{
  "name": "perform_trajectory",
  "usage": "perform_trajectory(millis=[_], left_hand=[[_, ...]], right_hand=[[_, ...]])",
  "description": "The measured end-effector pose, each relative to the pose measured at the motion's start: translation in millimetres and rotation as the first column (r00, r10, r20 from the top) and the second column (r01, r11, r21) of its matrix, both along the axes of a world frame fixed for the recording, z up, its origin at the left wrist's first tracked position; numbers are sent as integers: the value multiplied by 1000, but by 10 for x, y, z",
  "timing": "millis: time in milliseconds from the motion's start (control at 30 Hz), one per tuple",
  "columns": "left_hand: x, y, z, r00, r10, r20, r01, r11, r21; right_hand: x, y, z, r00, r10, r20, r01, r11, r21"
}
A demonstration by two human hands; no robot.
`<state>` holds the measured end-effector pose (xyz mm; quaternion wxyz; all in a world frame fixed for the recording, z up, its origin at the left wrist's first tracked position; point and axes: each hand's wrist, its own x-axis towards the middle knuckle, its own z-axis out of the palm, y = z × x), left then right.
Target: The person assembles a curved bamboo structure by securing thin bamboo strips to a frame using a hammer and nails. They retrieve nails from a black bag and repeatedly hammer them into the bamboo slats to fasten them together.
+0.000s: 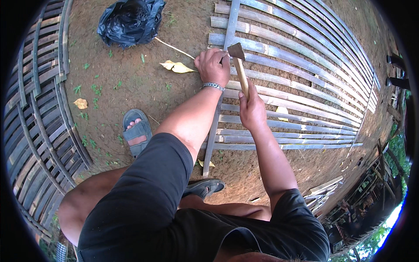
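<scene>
A bamboo slat panel [301, 83] lies on the ground, its long split slats fixed across a thin crosspiece [212, 137]. My left hand [213, 65], with a chain bracelet at the wrist, rests at that crosspiece. Its fingers are curled closed, and what they pinch, if anything, is hidden. Just right of it, my right hand [253, 109] grips a small hatchet [241, 75] by its pale wooden handle. The hatchet's dark, wedge-shaped metal head [236, 51] is up beside my left thumb, over the slats.
A black plastic bag [131, 22] stands open at the upper left, near a thin stick [174, 48] and a yellow leaf [177, 67]. Another slatted panel [39, 100] curves along the left. My sandalled foot [137, 133] is on the dirt. Wood strips [323, 190] lie lower right.
</scene>
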<state>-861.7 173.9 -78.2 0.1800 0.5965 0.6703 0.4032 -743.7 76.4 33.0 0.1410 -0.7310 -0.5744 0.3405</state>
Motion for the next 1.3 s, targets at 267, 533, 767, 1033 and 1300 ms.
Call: perform_trajectory(millis=[267, 533, 767, 1033, 1300], left_hand=[[-8, -10, -3, 1000, -4, -6, 4, 1000, -3], [5, 5, 38, 1000, 4, -9, -4, 1000, -8], [12, 3, 5, 1000, 2, -32, -1, 1000, 18], [17, 10, 31, 999, 1, -42, -1, 1000, 6], [13, 10, 12, 998, 0, -59, 1, 1000, 13]], right_hand=[[68, 100, 44, 996, 63, 62, -61, 997, -36], [108, 96, -23, 995, 77, 65, -73, 995, -66], [93, 54, 17, 999, 31, 41, -37, 986, 160], [102, 77, 39, 998, 44, 41, -50, 982, 182], [135, 83, 0, 997, 52, 65, -61, 988, 139]])
